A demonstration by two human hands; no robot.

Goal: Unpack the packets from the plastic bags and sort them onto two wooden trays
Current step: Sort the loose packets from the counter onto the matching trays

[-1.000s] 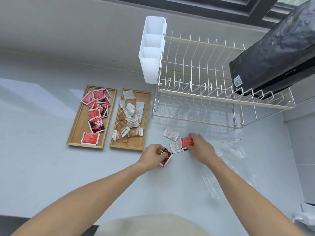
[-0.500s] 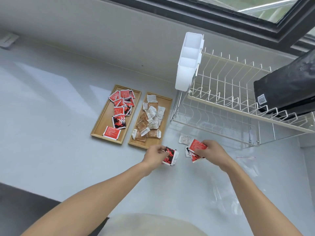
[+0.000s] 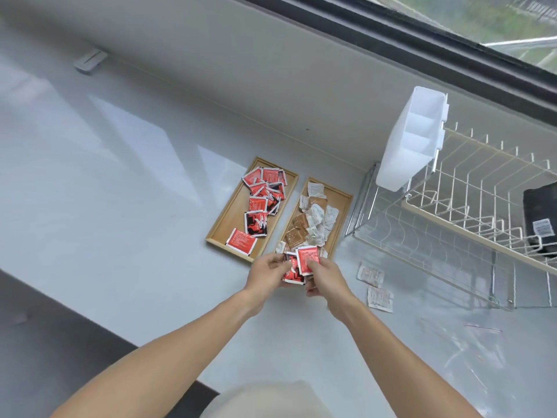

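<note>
Two wooden trays lie side by side on the white counter. The left tray (image 3: 224, 223) holds several red packets (image 3: 265, 194). The right tray (image 3: 342, 212) holds several white and brown packets (image 3: 315, 220). My left hand (image 3: 266, 274) and my right hand (image 3: 327, 277) meet just in front of the right tray's near end, together gripping a small stack of red packets (image 3: 306, 260). Two white packets (image 3: 375, 286) lie on the counter to the right of my hands. An empty clear plastic bag (image 3: 473, 345) lies further right.
A white wire dish rack (image 3: 452, 212) stands at the right, with a white cutlery holder (image 3: 411, 140) on its left end and a black flat object (image 3: 541, 218) in it. A wall and a window run behind. The counter's front edge is at the lower left.
Both hands lifted their red packets and came together in front of the right tray. The camera view swung, so the trays now appear further right.
</note>
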